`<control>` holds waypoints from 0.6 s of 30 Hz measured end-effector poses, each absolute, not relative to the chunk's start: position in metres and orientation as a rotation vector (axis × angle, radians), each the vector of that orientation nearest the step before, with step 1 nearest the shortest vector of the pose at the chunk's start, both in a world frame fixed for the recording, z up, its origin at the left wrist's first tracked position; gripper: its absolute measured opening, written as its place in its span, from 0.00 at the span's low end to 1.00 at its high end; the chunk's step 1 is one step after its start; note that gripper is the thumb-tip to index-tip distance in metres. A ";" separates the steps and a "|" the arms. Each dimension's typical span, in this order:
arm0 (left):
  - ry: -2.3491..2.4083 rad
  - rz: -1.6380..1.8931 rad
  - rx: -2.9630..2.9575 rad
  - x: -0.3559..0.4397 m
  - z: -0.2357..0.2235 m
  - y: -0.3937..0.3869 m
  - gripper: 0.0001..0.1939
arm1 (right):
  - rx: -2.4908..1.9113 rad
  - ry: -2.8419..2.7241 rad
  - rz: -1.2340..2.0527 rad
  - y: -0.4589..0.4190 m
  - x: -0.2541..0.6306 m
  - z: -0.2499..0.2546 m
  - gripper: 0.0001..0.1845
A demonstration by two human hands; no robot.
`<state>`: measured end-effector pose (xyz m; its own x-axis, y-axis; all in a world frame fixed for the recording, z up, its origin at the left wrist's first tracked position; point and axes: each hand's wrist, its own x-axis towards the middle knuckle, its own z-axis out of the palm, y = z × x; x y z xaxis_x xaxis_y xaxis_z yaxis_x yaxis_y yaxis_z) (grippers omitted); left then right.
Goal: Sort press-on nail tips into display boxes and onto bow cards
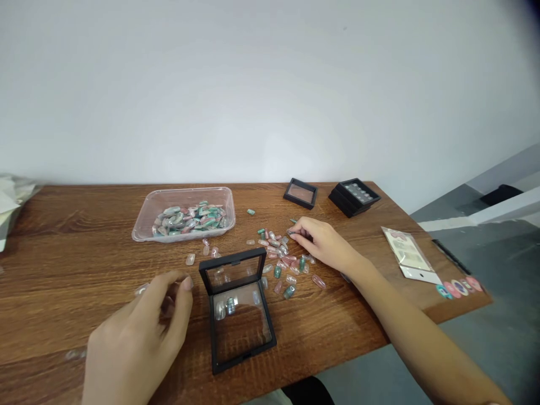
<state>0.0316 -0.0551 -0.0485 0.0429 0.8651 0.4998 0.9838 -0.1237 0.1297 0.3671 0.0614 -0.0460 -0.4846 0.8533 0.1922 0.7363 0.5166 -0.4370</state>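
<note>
My right hand (323, 241) reaches to the far edge of a loose pile of press-on nails (276, 247), its thumb and forefinger pinched on a small dark press-on nail (290, 231). My left hand (141, 326) is closed at the left, thumb and forefinger drawn together near the open case. What lies between those fingertips is too small to make out. Between my hands stands a black-framed clear display case (242, 360) with its lid (233, 256) raised. A few shiny press-on nails (230, 305) rest on its clear film.
A clear plastic tub (143, 222) full of pink, green and silver nails stands behind. A black frame (301, 193) and stacked black cases (354, 197) sit near the wall. At the right lie a packet (409, 253), round stickers (459, 288) and a black stick (450, 256).
</note>
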 end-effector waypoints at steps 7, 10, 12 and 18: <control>-1.926 -0.648 -2.110 0.026 -0.052 -0.058 0.11 | -1.320 -2.352 0.454 0.060 0.367 -0.042 0.04; -1.906 -0.659 -2.106 0.027 -0.052 -0.057 0.11 | -1.303 -2.348 0.480 0.059 0.369 -0.037 0.05; -1.893 -0.679 -2.095 0.027 -0.052 -0.056 0.12 | -1.285 -2.311 0.516 0.058 0.372 -0.035 0.05; -1.898 -0.670 -2.097 0.027 -0.052 -0.056 0.12 | -1.379 -2.251 0.569 0.053 0.379 -0.028 0.04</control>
<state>0.0271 -0.0556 -0.0521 0.0545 0.8755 0.4802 0.9829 -0.1317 0.1286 0.3789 0.0532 -0.0281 -0.4078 0.9005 0.1510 0.7207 0.4189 -0.5524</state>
